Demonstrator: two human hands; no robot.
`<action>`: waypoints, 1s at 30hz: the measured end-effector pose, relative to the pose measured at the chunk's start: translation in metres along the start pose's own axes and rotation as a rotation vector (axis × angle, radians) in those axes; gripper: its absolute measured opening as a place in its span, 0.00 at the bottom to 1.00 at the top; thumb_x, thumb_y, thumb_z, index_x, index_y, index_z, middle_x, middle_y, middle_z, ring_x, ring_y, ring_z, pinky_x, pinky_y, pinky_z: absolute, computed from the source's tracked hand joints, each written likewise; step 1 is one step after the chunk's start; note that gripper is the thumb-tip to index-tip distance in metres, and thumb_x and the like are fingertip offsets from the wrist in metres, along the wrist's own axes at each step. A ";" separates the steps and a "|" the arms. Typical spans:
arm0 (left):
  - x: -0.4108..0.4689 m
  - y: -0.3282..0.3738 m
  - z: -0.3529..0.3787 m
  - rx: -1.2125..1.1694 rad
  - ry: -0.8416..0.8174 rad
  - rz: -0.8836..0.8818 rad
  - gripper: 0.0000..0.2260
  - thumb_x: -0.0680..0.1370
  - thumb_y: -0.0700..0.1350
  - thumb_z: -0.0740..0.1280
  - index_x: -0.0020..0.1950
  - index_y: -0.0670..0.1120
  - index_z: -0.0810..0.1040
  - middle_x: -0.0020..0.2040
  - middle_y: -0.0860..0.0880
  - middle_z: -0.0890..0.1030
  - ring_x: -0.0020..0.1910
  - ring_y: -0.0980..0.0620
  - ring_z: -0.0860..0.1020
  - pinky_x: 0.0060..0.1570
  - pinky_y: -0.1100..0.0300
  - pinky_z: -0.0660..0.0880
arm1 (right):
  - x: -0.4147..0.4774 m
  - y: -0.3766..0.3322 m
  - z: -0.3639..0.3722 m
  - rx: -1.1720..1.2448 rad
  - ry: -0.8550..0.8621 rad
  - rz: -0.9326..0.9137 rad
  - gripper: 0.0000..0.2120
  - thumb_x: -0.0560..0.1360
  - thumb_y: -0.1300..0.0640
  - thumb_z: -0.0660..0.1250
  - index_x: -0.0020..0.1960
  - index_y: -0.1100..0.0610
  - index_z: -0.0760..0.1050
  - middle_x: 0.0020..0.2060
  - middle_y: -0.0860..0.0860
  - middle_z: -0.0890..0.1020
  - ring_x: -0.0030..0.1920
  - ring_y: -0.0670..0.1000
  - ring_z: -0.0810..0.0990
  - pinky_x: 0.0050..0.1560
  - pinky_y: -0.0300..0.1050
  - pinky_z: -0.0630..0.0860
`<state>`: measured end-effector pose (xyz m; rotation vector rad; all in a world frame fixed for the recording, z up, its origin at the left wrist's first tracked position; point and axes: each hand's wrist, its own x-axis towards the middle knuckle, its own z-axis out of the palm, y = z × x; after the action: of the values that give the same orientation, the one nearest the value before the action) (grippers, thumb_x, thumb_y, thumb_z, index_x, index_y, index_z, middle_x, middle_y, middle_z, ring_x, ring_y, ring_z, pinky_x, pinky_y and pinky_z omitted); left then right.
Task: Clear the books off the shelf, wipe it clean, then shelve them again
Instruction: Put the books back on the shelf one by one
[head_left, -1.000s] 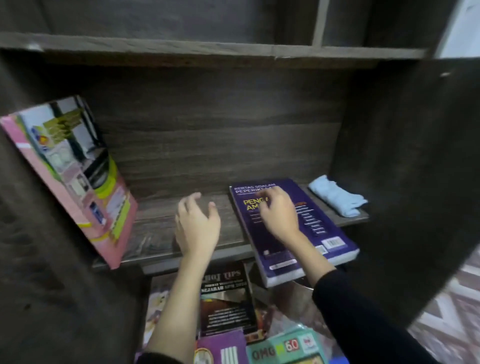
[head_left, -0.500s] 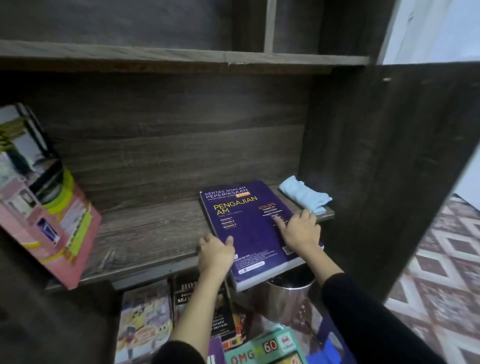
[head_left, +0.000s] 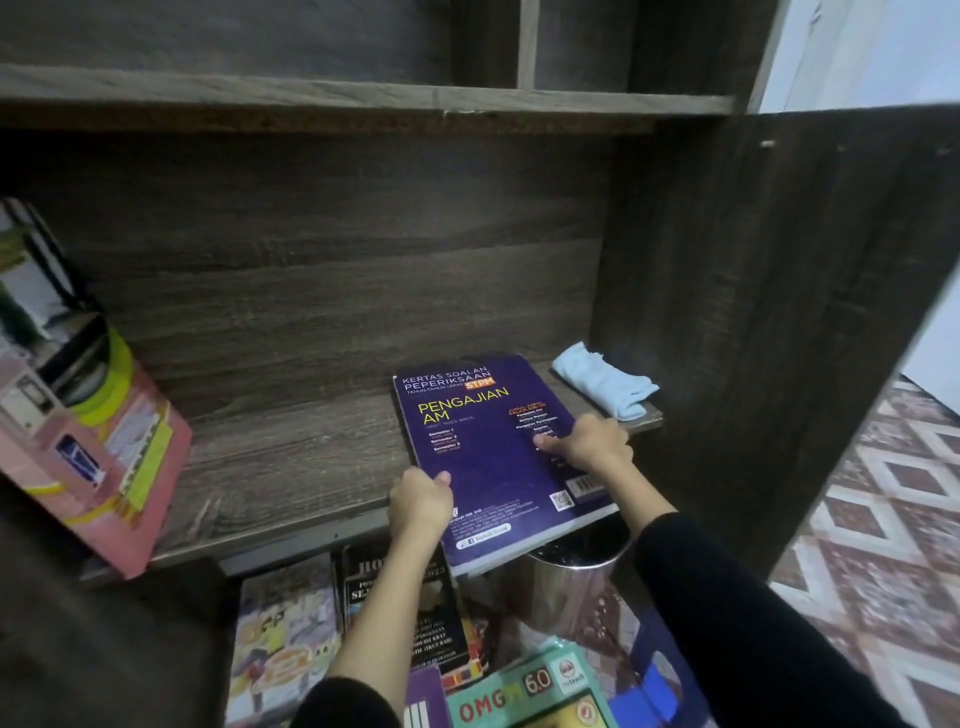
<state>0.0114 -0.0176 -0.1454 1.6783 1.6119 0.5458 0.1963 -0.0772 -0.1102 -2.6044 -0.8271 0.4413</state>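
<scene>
I see the purple book (head_left: 488, 447) flat on the shelf (head_left: 291, 467), its near end overhanging the front. Left hand (head_left: 420, 501) grips its left edge, thumb on the cover. Right hand (head_left: 589, 441) seems clamped on the right edge, fingertips hidden. Blue cloth (head_left: 605, 384) just beside.

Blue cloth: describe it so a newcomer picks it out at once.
Find the dark wooden shelf. Go to its right end, beside the side panel, past the purple book. The cloth lies bunched there: pale blue, the only thing on the shelf that is no book.
</scene>
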 end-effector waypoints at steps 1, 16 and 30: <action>0.000 -0.001 -0.001 -0.017 -0.001 -0.014 0.15 0.80 0.47 0.62 0.60 0.37 0.75 0.60 0.38 0.77 0.59 0.38 0.75 0.56 0.51 0.71 | 0.002 0.001 0.000 0.043 -0.024 0.028 0.40 0.64 0.33 0.72 0.65 0.58 0.70 0.63 0.57 0.74 0.64 0.58 0.73 0.61 0.50 0.72; -0.008 -0.011 0.001 -0.134 -0.018 -0.070 0.15 0.83 0.44 0.54 0.66 0.39 0.65 0.62 0.40 0.76 0.58 0.38 0.75 0.55 0.50 0.72 | -0.014 -0.014 0.018 0.097 -0.010 0.133 0.49 0.61 0.27 0.70 0.69 0.59 0.66 0.65 0.58 0.71 0.65 0.59 0.69 0.60 0.51 0.69; 0.013 -0.029 -0.011 -0.160 -0.041 -0.057 0.14 0.82 0.47 0.56 0.62 0.39 0.71 0.58 0.38 0.78 0.57 0.38 0.77 0.58 0.49 0.73 | -0.023 -0.002 -0.005 0.743 -0.399 0.047 0.29 0.59 0.51 0.82 0.55 0.60 0.78 0.43 0.56 0.85 0.40 0.55 0.84 0.43 0.50 0.82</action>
<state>-0.0140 -0.0047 -0.1625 1.5122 1.5395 0.5921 0.1796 -0.0906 -0.1008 -1.8672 -0.5613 1.0713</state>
